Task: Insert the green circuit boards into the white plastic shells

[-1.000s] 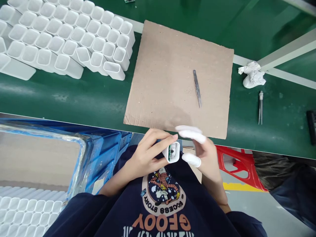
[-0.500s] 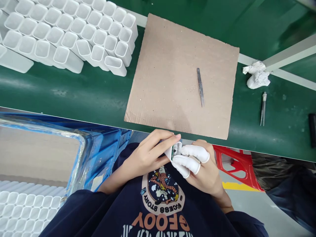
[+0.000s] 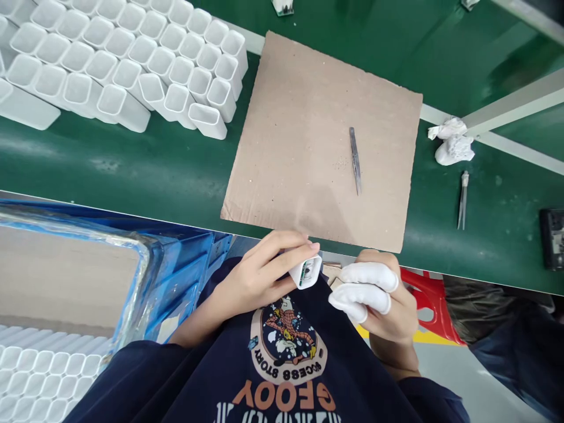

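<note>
My left hand (image 3: 259, 273) is wrapped round a white square plastic housing (image 3: 302, 281), tilted so its open end faces up towards me. Inside the opening a strip of green circuit board (image 3: 302, 272) shows along one wall. To the right, apart from the housing, my right hand (image 3: 374, 294) has white finger cots over several fingertips. Its fingers are curled and pressed together; whether they hold anything is hidden. Beyond both hands, metal tweezers (image 3: 355, 161) lie on a cardboard sheet (image 3: 304, 135).
Rows of white housings (image 3: 118, 44) stand at the back left of the green table (image 3: 132, 170). A blue crate (image 3: 185, 270) is at my left, a red stool (image 3: 434, 305) at my right. Crumpled white wads (image 3: 453, 147) and another pair of tweezers (image 3: 462, 202) lie on the right.
My right hand has drawn away from the housing's opening, to the right and slightly down. My left hand still holds the housing in nearly the same place.
</note>
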